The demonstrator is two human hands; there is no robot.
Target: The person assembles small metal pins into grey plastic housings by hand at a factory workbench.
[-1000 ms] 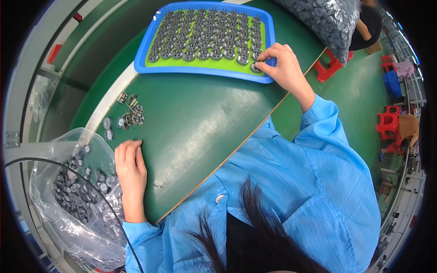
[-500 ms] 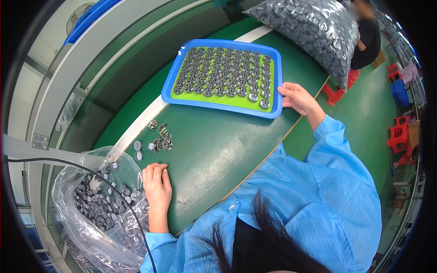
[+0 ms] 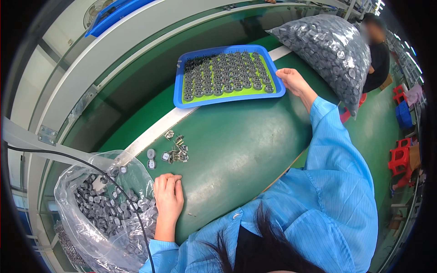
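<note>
My right hand [image 3: 295, 83] pinches the right end of a blue tray [image 3: 227, 100] between thumb and fingers. Rows of small round grey parts with metal pins [image 3: 218, 73] fill the tray's green lining. The tray lies across the white strip at the far side of the green bench. My left hand [image 3: 168, 195] rests on the bench with nothing visible in it, its fingers loosely extended and lying close together. Just beyond it are a few loose grey round caps [image 3: 151, 154] and a small heap of metal-pinned parts [image 3: 180, 154].
Left of my left hand sits a clear plastic bag [image 3: 68, 200] of grey caps, crossed by a black cable [image 3: 119, 190]. A large stuffed bag [image 3: 325, 50] of grey parts stands at the far right, with a person [image 3: 378, 59] behind it. Red stools [image 3: 400, 157] stand farther right.
My right hand has pushed the tray away from me, farther over the white strip, and its angle has turned slightly. My left hand stays on the bench; the whole view has shifted.
</note>
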